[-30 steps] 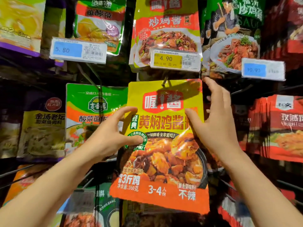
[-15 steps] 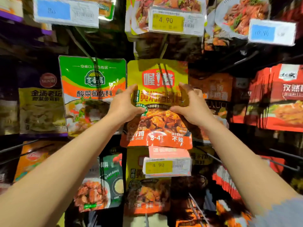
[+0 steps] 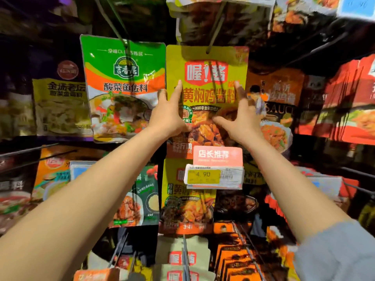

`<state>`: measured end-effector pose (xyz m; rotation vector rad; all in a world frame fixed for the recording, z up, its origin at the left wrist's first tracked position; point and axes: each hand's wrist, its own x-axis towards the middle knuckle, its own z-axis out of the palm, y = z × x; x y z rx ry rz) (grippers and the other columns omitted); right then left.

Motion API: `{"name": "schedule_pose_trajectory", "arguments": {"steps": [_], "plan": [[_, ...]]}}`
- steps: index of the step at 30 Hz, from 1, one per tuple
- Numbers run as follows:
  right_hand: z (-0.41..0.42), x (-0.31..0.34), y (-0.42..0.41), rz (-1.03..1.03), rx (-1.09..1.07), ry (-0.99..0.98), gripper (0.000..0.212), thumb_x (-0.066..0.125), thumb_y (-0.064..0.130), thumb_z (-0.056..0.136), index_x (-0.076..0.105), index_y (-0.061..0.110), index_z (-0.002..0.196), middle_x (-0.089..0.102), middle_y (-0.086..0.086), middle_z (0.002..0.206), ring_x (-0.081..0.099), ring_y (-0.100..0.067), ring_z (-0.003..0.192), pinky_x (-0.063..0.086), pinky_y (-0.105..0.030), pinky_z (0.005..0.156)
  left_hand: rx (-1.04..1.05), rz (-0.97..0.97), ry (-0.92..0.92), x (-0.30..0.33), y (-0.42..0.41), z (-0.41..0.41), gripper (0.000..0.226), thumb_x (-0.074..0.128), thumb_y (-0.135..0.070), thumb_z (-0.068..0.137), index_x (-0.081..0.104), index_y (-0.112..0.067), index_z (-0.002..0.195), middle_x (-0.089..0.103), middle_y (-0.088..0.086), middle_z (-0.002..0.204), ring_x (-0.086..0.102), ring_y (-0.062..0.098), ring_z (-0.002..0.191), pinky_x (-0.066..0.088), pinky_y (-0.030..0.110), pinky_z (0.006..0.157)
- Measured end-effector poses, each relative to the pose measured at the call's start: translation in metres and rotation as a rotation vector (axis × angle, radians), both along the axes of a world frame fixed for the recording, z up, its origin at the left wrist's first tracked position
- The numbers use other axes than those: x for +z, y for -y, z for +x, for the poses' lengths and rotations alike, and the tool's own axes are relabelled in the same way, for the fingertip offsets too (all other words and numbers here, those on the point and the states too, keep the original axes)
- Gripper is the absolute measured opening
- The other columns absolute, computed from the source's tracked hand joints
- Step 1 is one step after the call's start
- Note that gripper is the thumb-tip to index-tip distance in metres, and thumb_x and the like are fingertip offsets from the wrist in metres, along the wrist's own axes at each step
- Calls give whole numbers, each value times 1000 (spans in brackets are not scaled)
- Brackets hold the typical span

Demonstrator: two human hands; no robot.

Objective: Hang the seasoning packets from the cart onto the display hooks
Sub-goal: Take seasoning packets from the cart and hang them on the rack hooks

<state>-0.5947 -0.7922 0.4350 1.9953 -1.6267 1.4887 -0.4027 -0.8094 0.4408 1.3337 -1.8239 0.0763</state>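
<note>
- Yellow seasoning packet (image 3: 207, 63) hangs upright, centre of the display, its top hole on a wire display hook (image 3: 215, 30) that slopes down from above.
- Left hand (image 3: 169, 116) is at the packet's left edge: thumb lies flat on the front face, the other fingers go behind the edge. Clamped on the packet.
- Right hand (image 3: 240, 118) is at the right edge: thumb lies across the front over the food picture, fingers spread upward along the edge. Touching the packet; cannot tell if it grips.
- Green packet (image 3: 123, 86) hangs just beside, to the left, on its own hook.
- Pink sign (image 3: 218, 156) and a yellow 4.90 price tag (image 3: 204, 176) sit in front of the packet's lower part.
- Grey sleeve (image 3: 336, 254) covers the right upper arm; both forearms are bare.
</note>
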Motion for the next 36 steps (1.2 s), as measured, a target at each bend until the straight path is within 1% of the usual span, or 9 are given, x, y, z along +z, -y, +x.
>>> {"name": "schedule_pose_trajectory", "arguments": {"steps": [5,11,19,22,24,28,31,33,36], "plan": [[6,-15,13,-40,-10,32,103,71,50,77,-3,42,148,15,-19,152,28,-36,137,33,-45,106,24,48,72,-1,-2,0,129,88,-32,62,-5,-35,152,2,15,159,29,36,140,37,46,104],[7,-19,33,-55,-34,33,92,68,45,82,4,43,148,21,-15,148,46,-42,121,44,-41,89,78,100,132,4,4,-8,127,86,-27,69,-11,-33,151,-1,23,157,47,41,125,44,42,95],[12,-24,59,-42,-87,23,85,64,46,84,9,42,147,6,-9,153,31,-36,134,42,-45,95,190,235,230,11,9,-10,115,80,-21,76,-6,-32,152,2,26,156,49,40,123,48,40,87],[19,-22,51,-100,-178,-89,86,65,46,83,9,41,148,2,-14,153,23,-36,138,45,-44,89,400,-112,497,13,2,-12,50,61,-16,88,42,-13,134,53,18,123,58,37,105,39,38,63],[24,-16,42,-213,-253,-206,89,68,47,79,12,40,148,3,-18,154,20,-39,139,48,-45,87,472,-342,589,21,-6,-15,24,55,-25,91,52,-13,112,61,11,106,59,34,99,32,35,59],[14,7,40,-490,-359,-319,88,67,58,72,28,30,147,10,-18,156,11,-38,142,23,-53,109,581,-515,631,36,1,-6,49,71,-50,75,54,-22,111,55,4,106,52,25,99,31,30,53],[12,23,47,-515,-389,-489,86,55,64,76,25,29,148,16,-11,156,11,-33,144,7,-58,113,606,-555,642,37,11,4,76,70,-54,73,38,-27,137,38,12,142,23,31,129,47,39,76],[17,33,50,-346,-373,-639,82,50,66,82,18,33,149,14,-7,158,11,-28,144,5,-59,112,519,-503,726,37,18,2,83,56,-53,85,12,-28,151,1,13,159,-5,34,145,24,54,109],[20,39,54,-54,-366,-690,74,30,69,88,1,39,149,-1,2,159,0,-22,144,-2,-56,112,357,-333,813,39,26,-4,81,47,-53,92,-3,-32,152,-8,8,161,-11,29,147,3,57,114]]}}
